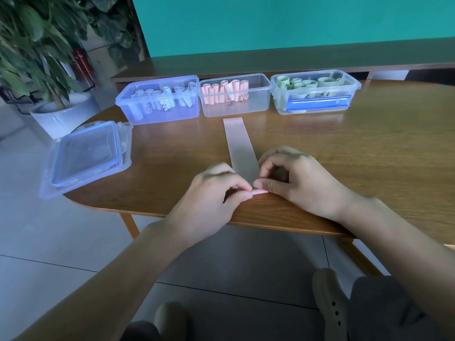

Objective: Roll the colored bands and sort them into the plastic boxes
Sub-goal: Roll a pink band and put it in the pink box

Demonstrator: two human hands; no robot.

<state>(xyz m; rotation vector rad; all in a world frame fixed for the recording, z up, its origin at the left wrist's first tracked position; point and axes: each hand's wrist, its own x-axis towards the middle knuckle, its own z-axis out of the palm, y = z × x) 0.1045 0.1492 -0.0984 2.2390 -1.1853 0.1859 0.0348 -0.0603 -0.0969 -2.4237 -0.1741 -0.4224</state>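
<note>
At counter's near edge, a pink band [240, 146] lies flat, lengthwise away from the person, far end just short of the middle box [258, 107]. Its near end is turned up into a tiny first curl, pinched from both sides: left hand [216, 193] w/ thumb and forefinger closed on the left corner, right hand [295, 178] doing the same on the right corner, other fingers curled in. Each grip is nearly closed, w/ only the thin strip between the fingertips. Probably held at both corners so the roll starts square and doesn't skew; band pointing at the boxes gives room to roll fwd.

Band looks thin, smooth, rubbery and slightly translucent; wood grain shows faintly through. Faint print near far end, unreadable.

Three plastic boxes sit in a row at the back, lids off, one per colour, prob. for quick drop-in. Left box [138, 109], bluish-tinted, holds pale blue rolls; middle one, clear, holds pink rolls on end; right box [352, 94], clear, holds green rolls plus a blue flat item. Handwritten labels on fronts, illegible. So pink roll belongs in the middle, by my guess.

Left of the band, stacked clip-on lids [86, 153] overhang the rounded wooden counter [369, 153]. Potted plant [37, 45] beyond, on tile floor.
</note>
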